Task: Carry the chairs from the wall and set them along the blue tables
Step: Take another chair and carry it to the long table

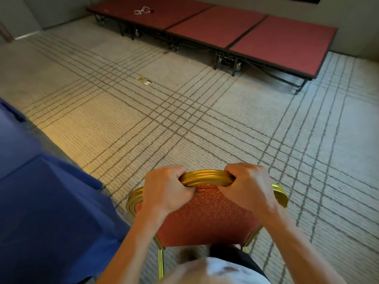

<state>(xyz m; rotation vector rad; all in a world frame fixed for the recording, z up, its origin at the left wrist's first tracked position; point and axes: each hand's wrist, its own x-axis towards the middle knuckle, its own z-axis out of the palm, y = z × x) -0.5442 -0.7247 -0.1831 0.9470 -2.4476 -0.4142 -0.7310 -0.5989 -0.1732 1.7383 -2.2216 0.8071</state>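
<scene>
A pale carpet (184, 111) crossed by dark grid lines fills most of the view, and a row of low red stage platforms (276, 37) runs along the far wall. At the left edge a blue-draped worktop (51, 212) comes close to the person, its cloth hanging toward the floor. The task's thing, a red-upholstered chair (207, 214) with a gold frame, is directly in front of the person's body and just beside that worktop, its backrest facing the camera. Whether its legs touch the carpet cannot be told. The step in hand looks like bringing this chair into its place along the blue worktop. To do it well, the person should keep the chair level, turn it so the seat faces the worktop, keep its legs clear of the hanging cloth, and lower all the legs together. The left hand (166, 187) and the right hand (250, 185) are both clamped on the curved gold top rail (207, 178), set apart either side of its middle. Their fingers curl over the rail and away from the camera, knuckles up, with both forearms reaching forward and down. Farther off, a small floor socket plate (144, 80) sits in the carpet and a white cord (141, 10) lies on the stage.
</scene>
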